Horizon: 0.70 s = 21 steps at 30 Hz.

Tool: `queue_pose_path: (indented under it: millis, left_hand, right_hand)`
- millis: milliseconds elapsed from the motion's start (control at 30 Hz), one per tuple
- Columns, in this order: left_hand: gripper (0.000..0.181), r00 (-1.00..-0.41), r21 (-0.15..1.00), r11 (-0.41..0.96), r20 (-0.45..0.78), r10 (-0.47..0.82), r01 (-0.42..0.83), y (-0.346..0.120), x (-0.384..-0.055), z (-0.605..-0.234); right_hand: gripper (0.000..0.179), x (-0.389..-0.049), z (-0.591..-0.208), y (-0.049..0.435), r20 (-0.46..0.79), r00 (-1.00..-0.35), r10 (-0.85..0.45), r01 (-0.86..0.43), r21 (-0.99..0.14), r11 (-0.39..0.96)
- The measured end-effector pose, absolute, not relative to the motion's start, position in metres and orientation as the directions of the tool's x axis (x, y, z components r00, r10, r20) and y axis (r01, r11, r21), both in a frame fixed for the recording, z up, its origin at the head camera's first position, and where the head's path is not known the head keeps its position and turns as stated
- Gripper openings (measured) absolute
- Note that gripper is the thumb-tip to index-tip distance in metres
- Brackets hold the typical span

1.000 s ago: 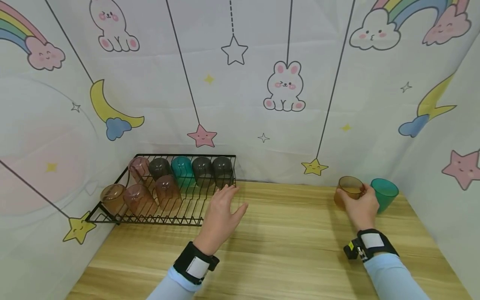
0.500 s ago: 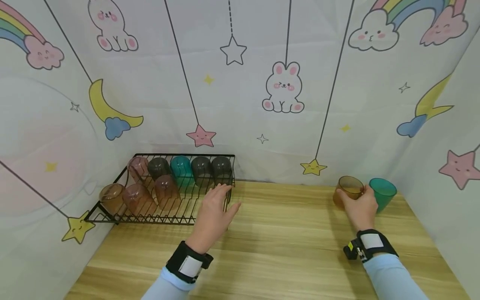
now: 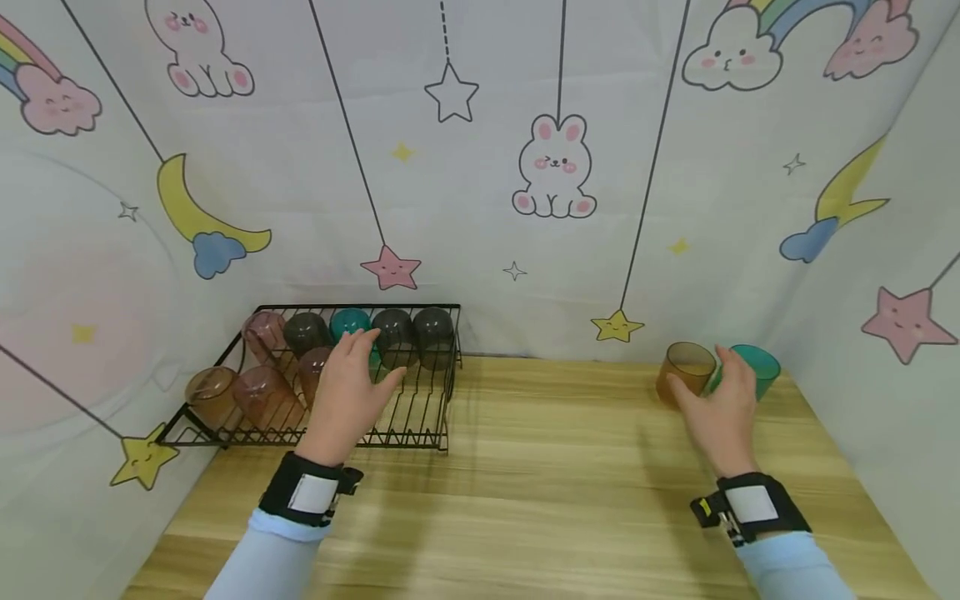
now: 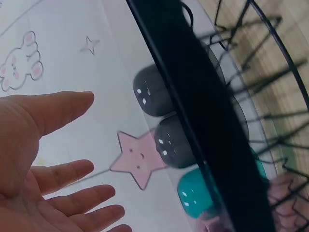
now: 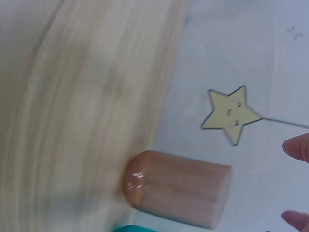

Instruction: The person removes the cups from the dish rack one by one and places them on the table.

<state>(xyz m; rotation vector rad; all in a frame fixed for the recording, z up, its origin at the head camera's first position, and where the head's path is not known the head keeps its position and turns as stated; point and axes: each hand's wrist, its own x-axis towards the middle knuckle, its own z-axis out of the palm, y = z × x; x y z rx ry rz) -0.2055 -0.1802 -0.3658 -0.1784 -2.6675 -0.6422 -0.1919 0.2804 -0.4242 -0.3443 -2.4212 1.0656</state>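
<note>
My right hand (image 3: 718, 412) hovers with fingers spread just in front of an amber cup (image 3: 682, 382), which stands upright on the table. In the right wrist view its fingertips show at the right edge, apart from the amber cup (image 5: 178, 188). Partly behind that hand stands a teal cup (image 3: 763, 368). My left hand (image 3: 341, 400), fingers loosely extended and holding nothing, is over the black wire rack (image 3: 408, 440). It hides part of a pink cup (image 3: 310, 367) there. The left wrist view shows the hand (image 4: 29, 164) apart from two grey cups and a teal cup (image 4: 193, 193).
Upside-down cups fill the rack's back row: pink (image 3: 264, 331), grey (image 3: 306, 333), teal (image 3: 350, 321), and two more grey ones (image 3: 433, 333). An amber cup (image 3: 212, 396) and a pink cup (image 3: 262, 398) sit at its front left. Patterned cloth walls (image 3: 480, 208) surround the wooden table (image 3: 540, 500).
My right hand has let go of the amber cup and drawn slightly back from it. My left hand has moved left, from the rack's right edge to over its middle. The view has shifted slightly.
</note>
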Motion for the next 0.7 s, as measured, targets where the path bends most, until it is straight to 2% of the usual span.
queue_pose_path:
  millis: [200, 300, 500, 700]
  left_hand:
    - [0.073, -0.917, 0.313, 0.934, 0.396, 0.039, 0.175, -0.201, -0.217, -0.374]
    - [0.075, -0.925, 0.281, 0.949, 0.379, 0.029, 0.145, -0.209, -0.220, -0.379]
    - [0.079, -0.950, 0.271, 0.961, 0.311, -0.026, 0.063, -0.220, -0.222, -0.384]
    - [0.080, -0.961, 0.263, 0.965, 0.272, -0.051, 0.024, -0.234, -0.231, -0.389]
  right_hand:
    - [0.074, -0.182, -0.411, 0.250, 0.399, -0.884, 0.244, -0.105, -0.677, 0.728]
    - [0.073, -0.178, -0.410, 0.230, 0.393, -0.908, 0.145, -0.161, -0.649, 0.744]
    - [0.073, -0.169, -0.412, 0.196, 0.275, -0.960, -0.052, -0.209, -0.578, 0.789]
    - [0.076, -0.164, -0.415, 0.182, 0.174, -0.964, -0.200, -0.263, -0.527, 0.808]
